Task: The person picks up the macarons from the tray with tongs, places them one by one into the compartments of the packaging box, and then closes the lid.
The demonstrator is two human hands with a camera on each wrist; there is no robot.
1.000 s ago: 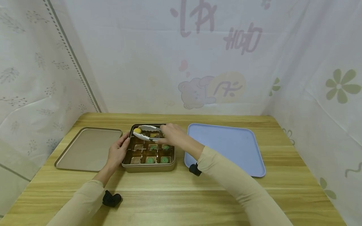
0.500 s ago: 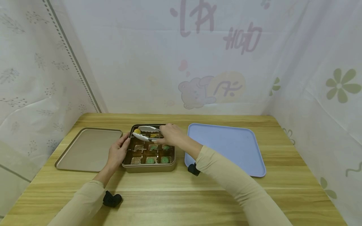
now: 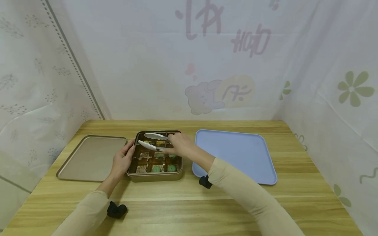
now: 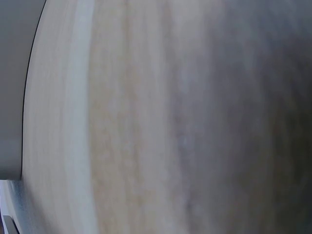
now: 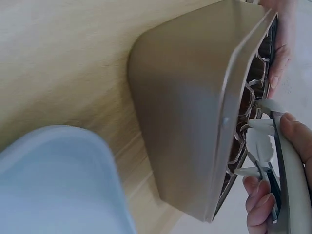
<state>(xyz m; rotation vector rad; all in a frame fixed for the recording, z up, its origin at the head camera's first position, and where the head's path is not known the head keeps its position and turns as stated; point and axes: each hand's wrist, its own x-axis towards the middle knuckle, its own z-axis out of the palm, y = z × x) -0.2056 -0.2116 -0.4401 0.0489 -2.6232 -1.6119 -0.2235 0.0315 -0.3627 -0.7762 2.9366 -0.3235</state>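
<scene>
The gold tin box (image 3: 156, 177) has dark dividers forming compartments. My left hand (image 3: 122, 160) holds its left side, thumb by the rim. My right hand (image 3: 181, 144) grips white-tipped tongs (image 3: 150, 146) over the back row, their arms spread with nothing between the tips. Below them a yellow piece (image 3: 146, 142) lies in the back-left compartment, partly covered by the tongs, and another yellow piece (image 3: 160, 143) lies beside it. Green round pieces (image 3: 156, 168) sit in the middle and right columns. The right wrist view shows the tongs (image 5: 261, 144) just above the box rim.
A flat gold tray (image 3: 93, 159) lies to the left of the box. A light blue tray (image 3: 236, 154) lies to the right, partly under my right forearm. Black wrist-worn devices (image 3: 116, 209) hang near both wrists. A printed cloth (image 3: 141, 65) stands behind the wooden table (image 3: 165, 209).
The yellow piece between the tong tips now sits lower, in the back-left compartment. The tongs have spread and come free of it. My left hand stays on the box.
</scene>
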